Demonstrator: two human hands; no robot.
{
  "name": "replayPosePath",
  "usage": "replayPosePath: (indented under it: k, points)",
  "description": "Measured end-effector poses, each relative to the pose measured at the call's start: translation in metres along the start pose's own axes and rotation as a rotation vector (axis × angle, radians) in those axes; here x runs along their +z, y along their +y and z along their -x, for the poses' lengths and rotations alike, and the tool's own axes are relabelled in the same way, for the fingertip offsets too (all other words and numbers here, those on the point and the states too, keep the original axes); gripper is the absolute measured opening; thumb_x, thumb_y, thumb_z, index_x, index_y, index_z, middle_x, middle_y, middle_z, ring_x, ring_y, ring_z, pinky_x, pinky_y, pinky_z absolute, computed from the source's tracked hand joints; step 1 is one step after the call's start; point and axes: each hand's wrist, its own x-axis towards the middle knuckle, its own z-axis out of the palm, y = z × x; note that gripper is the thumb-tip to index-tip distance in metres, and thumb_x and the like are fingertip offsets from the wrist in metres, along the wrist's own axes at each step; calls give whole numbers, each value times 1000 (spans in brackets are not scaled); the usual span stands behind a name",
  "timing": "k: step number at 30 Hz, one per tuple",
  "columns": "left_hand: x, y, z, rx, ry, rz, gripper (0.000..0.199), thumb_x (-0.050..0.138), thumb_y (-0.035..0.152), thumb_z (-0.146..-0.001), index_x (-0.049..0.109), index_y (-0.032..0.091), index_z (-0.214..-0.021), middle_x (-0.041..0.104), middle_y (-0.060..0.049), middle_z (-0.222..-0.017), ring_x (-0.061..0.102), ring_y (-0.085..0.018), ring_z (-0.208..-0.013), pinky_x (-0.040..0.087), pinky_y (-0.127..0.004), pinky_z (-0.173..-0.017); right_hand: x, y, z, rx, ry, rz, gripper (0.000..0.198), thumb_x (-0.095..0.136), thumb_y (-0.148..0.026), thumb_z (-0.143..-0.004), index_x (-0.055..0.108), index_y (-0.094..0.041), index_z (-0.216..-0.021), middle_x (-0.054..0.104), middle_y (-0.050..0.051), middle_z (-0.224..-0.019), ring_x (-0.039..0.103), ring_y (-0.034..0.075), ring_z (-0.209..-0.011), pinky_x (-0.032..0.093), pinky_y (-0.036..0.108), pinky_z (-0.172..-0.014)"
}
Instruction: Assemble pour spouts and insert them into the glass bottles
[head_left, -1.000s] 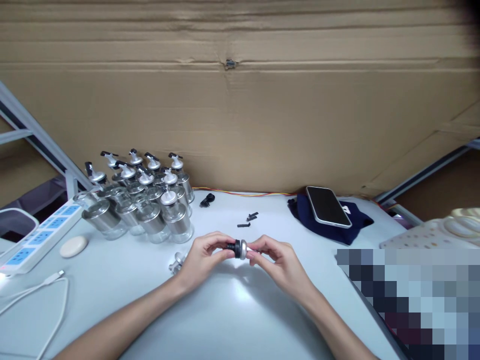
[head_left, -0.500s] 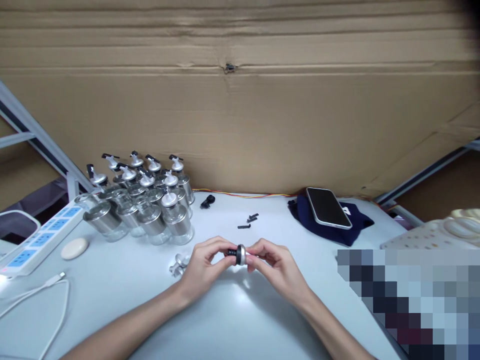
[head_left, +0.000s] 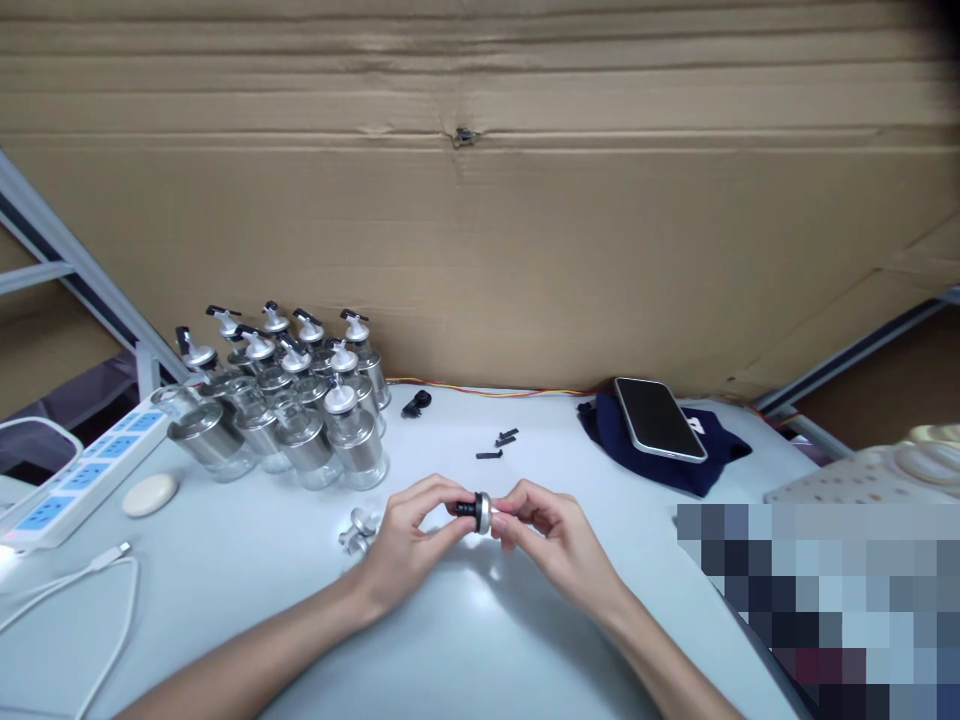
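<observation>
Between my two hands, above the table (head_left: 420,640), is a bottle pourer (head_left: 482,513) with a silver cap and a ribbed black stopper that points left. My left hand (head_left: 420,525) pinches its black end. The fingers of my right hand (head_left: 544,525) close on the silver side, hiding the spout. Silver pourer tops (head_left: 358,532) lie just left of my left hand. Small black flaps (head_left: 490,455) rest on the table beyond my hands, and black stopper parts (head_left: 416,404) lie farther back.
Several glass bottles with steel bands (head_left: 356,445) stand at the left, many topped with pourers. Beside them are a power strip (head_left: 82,480), a white round object (head_left: 149,495) and a white cable (head_left: 112,556). A phone (head_left: 660,420) lies on dark blue cloth (head_left: 724,460) at the right. Cardboard (head_left: 480,260) walls the back.
Both hands keep their hold on the pourer, which has turned very slightly between them. The whole view has shifted a little; the other things stay in place.
</observation>
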Motion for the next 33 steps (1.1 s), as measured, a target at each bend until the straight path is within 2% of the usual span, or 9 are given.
replayPosePath:
  k: [5,8,11,16,21,23,26,29,33]
  points:
    - [3,-2,-1,33,13,-47,9,64,20,-83,70,17,-89,68,-6,-80,62,-16,-75,50,-26,-70,1,3,-4,-22,-31,-8,25,58,-40,-83,57,-18,-72,62,2,-66,57,15,-60,45,27,-61]
    - [2,-2,-2,13,6,-45,15,62,21,-84,70,18,-96,69,-7,-88,63,-17,-80,51,-28,-75,0,6,-8,-135,140,195,20,56,-35,-84,65,-19,-78,59,5,-78,56,18,-74,46,30,-70]
    - [1,-3,-1,-28,-52,-9,26,55,21,-88,66,19,-112,69,-9,-104,64,-18,-92,49,-31,-85,-1,6,-9,-121,256,302,24,52,-35,-86,69,-19,-89,60,7,-81,54,17,-68,46,30,-66]
    - [2,-8,-2,-198,45,126,14,60,22,-83,70,17,-92,70,-6,-90,65,-19,-85,50,-29,-79,4,2,-6,4,67,166,36,45,-37,-88,64,-15,-110,65,6,-78,56,15,-61,47,27,-56]
    - [3,-9,-6,-371,70,335,12,71,23,-72,62,16,-76,65,0,-72,62,-13,-62,49,-25,-67,10,2,-4,36,9,190,36,53,-31,-82,60,-16,-114,63,5,-77,59,16,-68,49,24,-54]
    - [3,-10,-6,-396,68,368,16,73,24,-70,61,16,-78,62,1,-71,59,-12,-60,47,-24,-64,11,4,-4,62,-16,161,36,51,-30,-83,58,-17,-115,64,5,-82,59,16,-69,50,24,-53]
    - [4,-12,-5,-412,83,413,29,76,25,-66,61,17,-90,61,1,-79,59,-12,-71,47,-23,-68,11,7,-5,80,-33,114,35,51,-29,-83,57,-18,-116,63,5,-84,59,16,-70,51,25,-56]
    - [5,-14,-5,-475,-15,468,36,73,33,-71,61,16,-100,63,-1,-84,59,-13,-74,47,-24,-69,11,8,-5,69,-9,85,33,52,-28,-82,57,-17,-113,60,3,-80,58,15,-69,50,27,-61]
    - [4,-10,-5,-528,-61,486,34,74,38,-70,62,13,-90,66,-2,-75,61,-14,-71,46,-25,-72,10,7,-6,62,-17,24,26,53,-28,-80,57,-17,-104,61,4,-81,58,16,-74,50,29,-67]
